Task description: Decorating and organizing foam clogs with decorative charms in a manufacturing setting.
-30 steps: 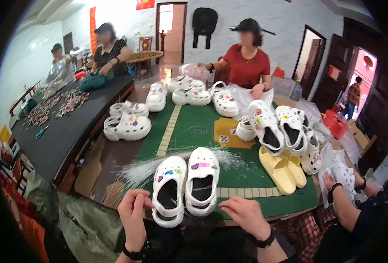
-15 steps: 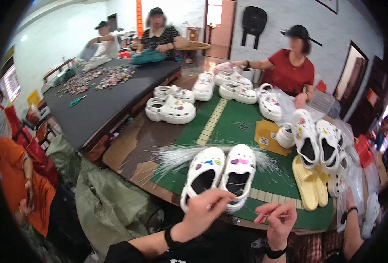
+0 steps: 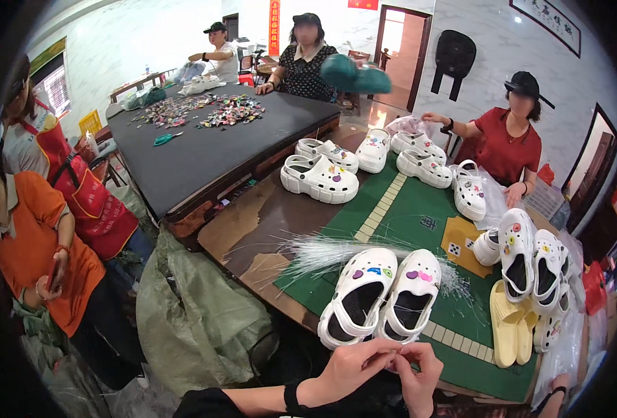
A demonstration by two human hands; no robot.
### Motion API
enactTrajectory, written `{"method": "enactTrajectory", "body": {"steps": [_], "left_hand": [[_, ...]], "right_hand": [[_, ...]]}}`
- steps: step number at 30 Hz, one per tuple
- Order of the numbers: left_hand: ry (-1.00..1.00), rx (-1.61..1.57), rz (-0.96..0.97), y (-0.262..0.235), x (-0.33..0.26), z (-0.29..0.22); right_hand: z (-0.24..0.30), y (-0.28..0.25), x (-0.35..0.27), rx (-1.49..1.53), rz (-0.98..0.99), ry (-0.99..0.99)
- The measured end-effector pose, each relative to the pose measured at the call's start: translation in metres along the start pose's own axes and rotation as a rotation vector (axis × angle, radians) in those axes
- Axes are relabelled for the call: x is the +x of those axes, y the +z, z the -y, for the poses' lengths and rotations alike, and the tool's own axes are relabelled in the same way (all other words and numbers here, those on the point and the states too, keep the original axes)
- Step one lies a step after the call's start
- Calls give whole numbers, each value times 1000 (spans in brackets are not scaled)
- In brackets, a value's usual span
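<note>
Two white clogs with colourful charms stand side by side at the near table edge, the left clog and the right clog. Just below their heels, my left hand and my right hand meet, fingertips pinched together. Between them is a thin clear plastic strand, mostly hidden by the fingers. A fine line of it shows over the opening of the right clog. Behind the clogs lies a loose bundle of clear strands, partly covered by them.
More white clogs stand farther back; others are piled right, beside yellow slides. A person in red handles clogs. A dark table holds charms and scissors. Another person's hand is at the lower right.
My hands were apart, the right one holding a thin strand; now they meet below the clogs. The view has shifted left. A person at the back has lifted a teal bag off the dark table.
</note>
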State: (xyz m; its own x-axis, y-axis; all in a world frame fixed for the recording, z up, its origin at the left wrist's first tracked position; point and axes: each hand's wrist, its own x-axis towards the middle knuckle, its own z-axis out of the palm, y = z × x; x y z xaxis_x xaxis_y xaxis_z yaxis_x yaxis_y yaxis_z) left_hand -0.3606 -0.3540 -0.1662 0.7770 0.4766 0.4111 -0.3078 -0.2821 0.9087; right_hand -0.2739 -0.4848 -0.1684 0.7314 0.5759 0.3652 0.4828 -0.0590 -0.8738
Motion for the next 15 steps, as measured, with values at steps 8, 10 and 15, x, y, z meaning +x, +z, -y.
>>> {"method": "enactTrajectory", "body": {"steps": [8, 10, 15], "left_hand": [[23, -27, 31, -2, -8, 14], [4, 9, 41, -3, -8, 15], [-12, 20, 72, -3, -7, 10]], "right_hand": [[20, -1, 0, 46, -13, -4], [13, -3, 1, 25, 41, -28], [5, 0, -5, 148, 4, 88]]}}
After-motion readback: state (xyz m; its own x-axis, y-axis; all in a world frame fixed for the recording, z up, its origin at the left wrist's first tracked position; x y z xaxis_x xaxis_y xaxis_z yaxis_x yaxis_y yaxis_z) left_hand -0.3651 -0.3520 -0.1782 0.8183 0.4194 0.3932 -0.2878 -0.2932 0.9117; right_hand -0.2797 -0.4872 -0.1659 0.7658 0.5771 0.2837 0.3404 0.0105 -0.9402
